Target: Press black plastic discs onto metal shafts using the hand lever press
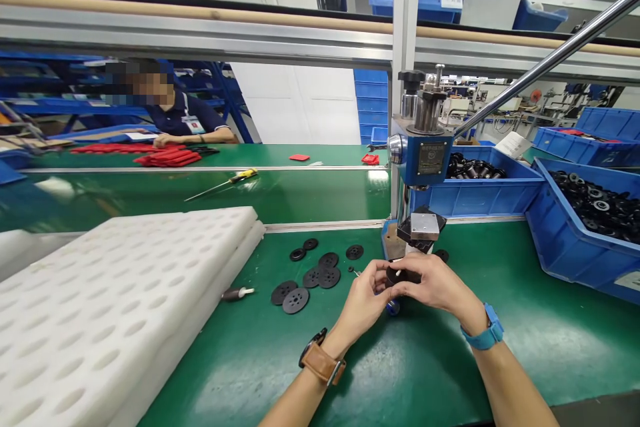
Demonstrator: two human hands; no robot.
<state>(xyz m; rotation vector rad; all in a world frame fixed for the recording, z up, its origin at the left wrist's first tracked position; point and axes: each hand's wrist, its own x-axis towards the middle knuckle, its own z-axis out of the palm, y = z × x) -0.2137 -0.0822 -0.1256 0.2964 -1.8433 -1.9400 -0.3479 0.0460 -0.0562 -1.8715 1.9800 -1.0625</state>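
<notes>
Between my left hand (364,299) and my right hand (436,281) is a black round part (393,277) with a small white pin on top. The fingers of both hands are closed around its edges, and they hide much of it. The part is held low in front of a blue hand press (425,155), just below the press's metal block (425,226). Left of my hands, several flat black discs with holes (296,301) lie on the green table (400,373), some overlapping. Two smaller black rings (298,254) lie behind them.
A white foam tray with round holes (150,267) fills the left side. Beside it lies a dark piece with a white tip (237,293). Blue bins (590,240) of black parts stand right. A screwdriver (243,175) lies behind, and a co-worker (175,113) sits across by red pieces.
</notes>
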